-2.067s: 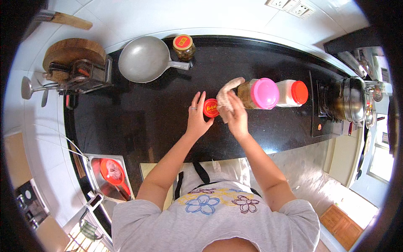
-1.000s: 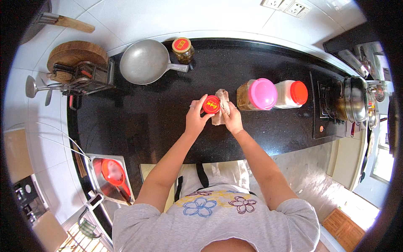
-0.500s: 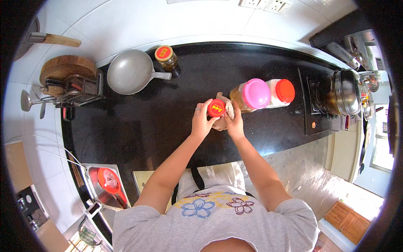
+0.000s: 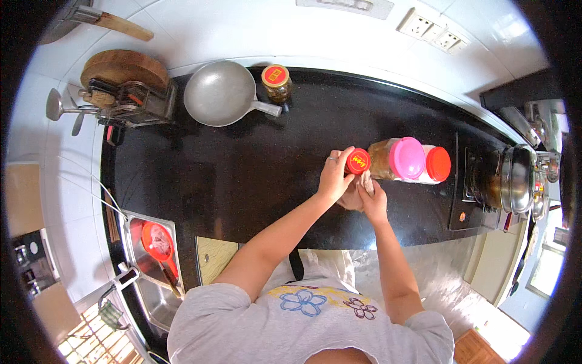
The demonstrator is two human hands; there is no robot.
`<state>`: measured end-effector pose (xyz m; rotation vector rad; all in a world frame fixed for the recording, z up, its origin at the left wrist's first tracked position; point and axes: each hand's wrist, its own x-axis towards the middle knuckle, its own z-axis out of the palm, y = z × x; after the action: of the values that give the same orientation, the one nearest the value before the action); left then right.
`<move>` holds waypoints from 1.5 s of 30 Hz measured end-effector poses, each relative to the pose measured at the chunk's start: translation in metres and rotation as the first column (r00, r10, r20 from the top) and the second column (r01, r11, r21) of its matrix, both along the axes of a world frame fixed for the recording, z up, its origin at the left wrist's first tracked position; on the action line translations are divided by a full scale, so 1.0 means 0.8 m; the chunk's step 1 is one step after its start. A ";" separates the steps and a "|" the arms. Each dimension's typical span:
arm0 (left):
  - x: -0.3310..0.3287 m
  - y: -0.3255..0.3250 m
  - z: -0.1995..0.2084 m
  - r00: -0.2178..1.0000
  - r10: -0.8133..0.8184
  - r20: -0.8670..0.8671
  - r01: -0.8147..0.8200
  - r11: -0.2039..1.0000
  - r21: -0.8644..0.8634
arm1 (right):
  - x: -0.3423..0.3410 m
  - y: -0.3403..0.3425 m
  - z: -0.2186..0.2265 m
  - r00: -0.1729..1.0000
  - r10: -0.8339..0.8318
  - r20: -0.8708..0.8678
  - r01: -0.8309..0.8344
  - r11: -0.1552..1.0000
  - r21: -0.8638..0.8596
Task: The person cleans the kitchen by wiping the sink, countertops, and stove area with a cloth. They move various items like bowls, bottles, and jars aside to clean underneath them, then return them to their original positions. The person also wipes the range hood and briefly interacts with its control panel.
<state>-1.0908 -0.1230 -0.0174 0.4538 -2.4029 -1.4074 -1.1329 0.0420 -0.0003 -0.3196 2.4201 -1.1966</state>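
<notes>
My left hand [image 4: 333, 179] is closed around a small jar with a red lid [image 4: 358, 161], held over the black counter. My right hand [image 4: 374, 201] grips a crumpled beige cloth [image 4: 351, 199] against the jar's near right side. Part of the cloth hangs below, between my two hands. The small jar's body is mostly hidden by its lid and my fingers. Just right of it stands a large clear jar with a pink lid [image 4: 407, 158] and brownish contents. Beside that is a white container with a red lid [image 4: 438, 164].
A grey pan [image 4: 219, 94] and a dark-filled glass jar [image 4: 276, 84] sit at the back. Utensils in a rack [image 4: 136, 100] and a round wooden board [image 4: 124, 68] stand back left. A sink [image 4: 134, 261] holds a red strainer [image 4: 148, 233]. Pots [image 4: 515, 179] are at the right.
My view has shifted and tilted, so the scene sits differently. The cloth has moved from behind the small jar toward its near side. Both hands keep their hold.
</notes>
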 end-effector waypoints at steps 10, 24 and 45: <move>-0.066 -0.277 0.080 0.906 0.421 -0.038 -0.368 0.741 -0.561 | 0.069 -0.057 0.042 0.960 0.066 -0.273 -0.104 0.986 -0.129; -0.059 -0.212 0.093 0.946 -0.078 0.314 0.204 0.898 -0.390 | 0.022 -0.098 -0.020 0.982 -0.185 0.045 0.188 0.896 -0.402; 0.039 -0.197 0.085 0.860 -0.435 0.267 0.432 0.899 0.073 | -0.002 -0.137 0.023 0.938 -0.024 -0.347 0.006 0.999 -0.052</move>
<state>-1.0596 -0.2807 0.0505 0.1121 -2.8596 -1.6280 -1.1348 -0.0672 0.0183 -0.5724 2.6962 -1.3009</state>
